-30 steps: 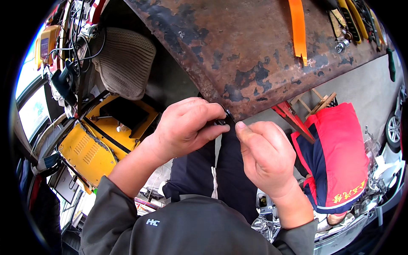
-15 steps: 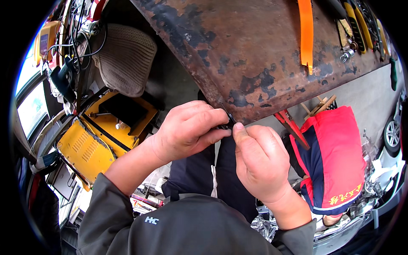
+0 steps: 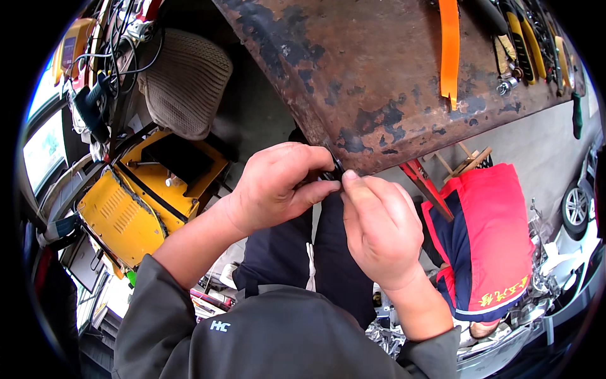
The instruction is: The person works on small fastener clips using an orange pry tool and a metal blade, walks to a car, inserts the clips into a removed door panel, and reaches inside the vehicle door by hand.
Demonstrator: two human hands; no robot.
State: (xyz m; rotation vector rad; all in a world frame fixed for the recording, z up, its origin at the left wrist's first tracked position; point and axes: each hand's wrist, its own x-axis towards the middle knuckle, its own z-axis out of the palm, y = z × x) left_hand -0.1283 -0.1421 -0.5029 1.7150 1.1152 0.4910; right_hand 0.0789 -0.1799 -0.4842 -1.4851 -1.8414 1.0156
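Observation:
Both hands meet at the near corner of a rusty metal workbench (image 3: 379,76). My left hand (image 3: 278,186) pinches a small black part (image 3: 336,170), thin and dark, between thumb and forefinger. Its exact kind is too small and too covered to make out. My right hand (image 3: 385,227) is closed, with thumb and forefinger pressed at the right side of the same part. The fingers hide most of it. Both hands are held in front of the bench corner, above my dark trousers.
An orange strip (image 3: 449,57) lies on the bench, with pliers (image 3: 522,44) and other tools at its far right. Left stand a knit-covered chair (image 3: 186,82) and a yellow machine (image 3: 126,215). On the right hangs a red and navy garment (image 3: 486,240) near a red bar (image 3: 426,186).
Both hands have shifted slightly left and keep their pinch on the small black part. The view has moved a little, so the bench and chair sit differently.

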